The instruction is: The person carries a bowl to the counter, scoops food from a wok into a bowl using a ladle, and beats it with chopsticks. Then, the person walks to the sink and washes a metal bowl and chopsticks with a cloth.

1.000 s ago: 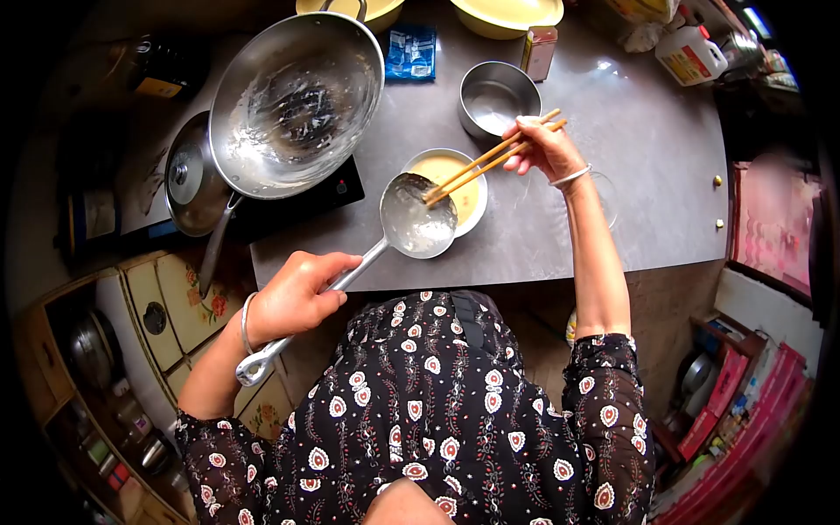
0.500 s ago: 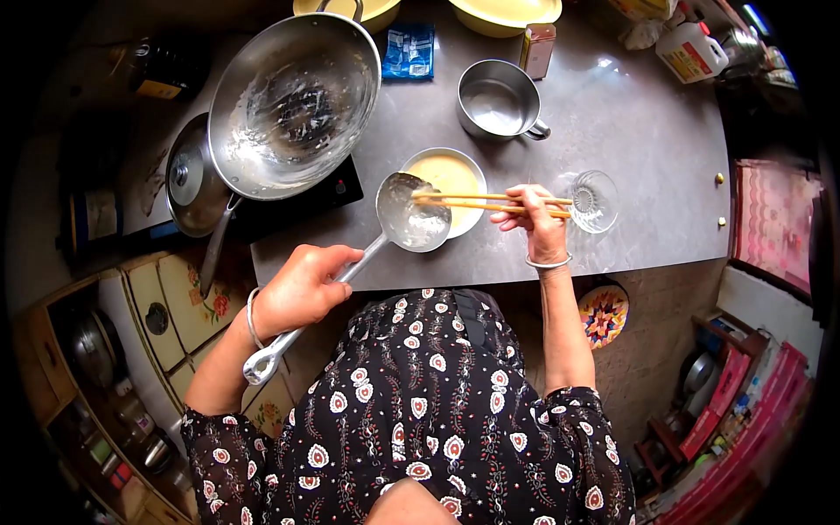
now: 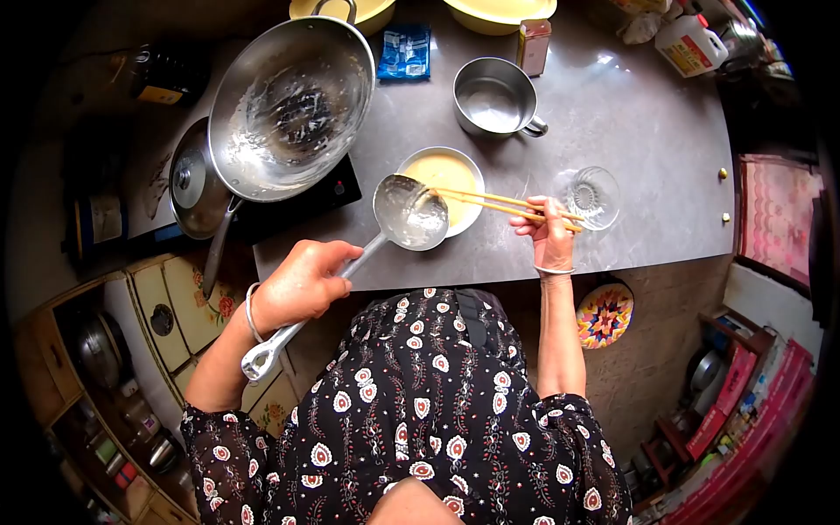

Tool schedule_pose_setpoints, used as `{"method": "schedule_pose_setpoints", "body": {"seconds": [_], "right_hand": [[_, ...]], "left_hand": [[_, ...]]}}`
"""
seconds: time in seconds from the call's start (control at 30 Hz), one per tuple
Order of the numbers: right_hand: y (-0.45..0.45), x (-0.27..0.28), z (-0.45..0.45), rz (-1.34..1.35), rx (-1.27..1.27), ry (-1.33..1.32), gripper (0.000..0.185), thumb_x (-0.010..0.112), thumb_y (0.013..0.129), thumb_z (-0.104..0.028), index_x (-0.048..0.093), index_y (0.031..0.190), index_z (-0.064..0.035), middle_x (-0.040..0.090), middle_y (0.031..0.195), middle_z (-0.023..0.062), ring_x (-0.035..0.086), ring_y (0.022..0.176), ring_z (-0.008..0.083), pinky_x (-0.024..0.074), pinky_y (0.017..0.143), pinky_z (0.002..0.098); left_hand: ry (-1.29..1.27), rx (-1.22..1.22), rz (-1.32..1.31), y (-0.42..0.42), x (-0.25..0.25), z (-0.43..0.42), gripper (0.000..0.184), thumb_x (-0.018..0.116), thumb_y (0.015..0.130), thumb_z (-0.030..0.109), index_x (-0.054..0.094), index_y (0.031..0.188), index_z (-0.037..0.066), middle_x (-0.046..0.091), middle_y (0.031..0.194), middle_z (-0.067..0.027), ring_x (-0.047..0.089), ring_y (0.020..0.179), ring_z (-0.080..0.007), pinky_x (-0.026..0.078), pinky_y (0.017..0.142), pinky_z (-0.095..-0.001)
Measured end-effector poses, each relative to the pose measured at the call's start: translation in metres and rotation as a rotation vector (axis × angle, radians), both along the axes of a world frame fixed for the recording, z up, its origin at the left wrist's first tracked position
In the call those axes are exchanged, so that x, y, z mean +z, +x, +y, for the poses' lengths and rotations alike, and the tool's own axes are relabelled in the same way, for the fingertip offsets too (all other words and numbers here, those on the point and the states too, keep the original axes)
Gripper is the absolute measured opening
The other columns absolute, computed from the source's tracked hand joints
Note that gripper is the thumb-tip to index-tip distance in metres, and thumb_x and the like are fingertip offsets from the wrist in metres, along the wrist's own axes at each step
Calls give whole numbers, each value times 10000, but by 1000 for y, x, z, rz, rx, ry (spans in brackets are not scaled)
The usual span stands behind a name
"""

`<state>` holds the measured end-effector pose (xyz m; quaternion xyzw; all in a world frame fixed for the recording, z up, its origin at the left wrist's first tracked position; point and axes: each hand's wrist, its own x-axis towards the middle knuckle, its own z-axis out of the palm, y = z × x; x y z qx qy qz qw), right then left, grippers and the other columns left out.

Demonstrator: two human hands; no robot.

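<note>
My left hand is wrapped round the handle of a metal ladle, whose bowl has pale residue inside. The ladle's bowl overlaps the lower left of a white bowl of creamy yellow liquid. Between the fingers of my right hand is a pair of wooden chopsticks. Their tips reach the right side of the ladle's bowl, above the yellow liquid. Just right of that hand stands a clear glass bowl.
A wok with whitish smears stands at the left beside a lid. Farther back are a metal pot, a blue packet, a small box and yellow basins. A white jug is at the back right.
My right hand has shifted slightly right and down, and the chopstick tips have moved from inside the ladle towards its right rim. My left hand and the ladle have barely moved.
</note>
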<state>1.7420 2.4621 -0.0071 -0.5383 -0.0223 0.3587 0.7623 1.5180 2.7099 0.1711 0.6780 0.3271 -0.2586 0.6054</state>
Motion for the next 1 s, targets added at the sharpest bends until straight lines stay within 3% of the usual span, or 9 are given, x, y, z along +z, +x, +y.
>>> {"method": "schedule_pose_setpoints", "body": {"seconds": [0.07,0.3,0.47,0.6,0.73,1.0], "right_hand": [[-6,-6,-2,40,83,26,317,479,919,-278,558,940,28,617,785,146,657,631,256,546,500,274],[5,-7,-8,11,-117,-14,331,482,917,-295,554,943,27,616,791,143,661,651,248,549,509,266],[-10,-5,-2,48,69,-14,319,485,917,-283,552,950,27,617,796,148,662,671,247,554,517,269],[-1,-9,-4,25,-115,-7,316,484,917,-276,549,964,30,617,807,151,663,686,259,558,541,276],[-9,-11,-3,44,80,14,321,479,920,-277,541,976,33,616,829,147,663,697,268,561,552,280],[-5,-9,-6,27,-40,17,315,479,921,-285,542,978,19,619,834,155,664,699,259,558,549,272]], "left_hand": [[-24,19,14,2,1,-1,436,516,738,-34,486,1171,-74,521,600,-30,472,394,-81,365,364,-229],[-32,33,15,0,0,-1,436,513,732,-38,485,1164,-85,521,599,-35,476,394,-88,367,366,-234],[-48,47,14,2,-1,-3,423,523,731,-21,494,1149,-85,524,597,-38,471,405,-84,366,373,-235],[-39,42,18,0,1,-2,418,524,732,-17,497,1143,-86,518,592,-34,468,404,-81,364,372,-235],[-33,33,14,1,0,-3,424,515,731,-26,493,1150,-86,509,583,-26,470,392,-82,367,365,-233],[-32,23,8,0,0,-3,426,510,739,-29,481,1159,-91,515,589,-34,472,383,-88,367,354,-234]]}}
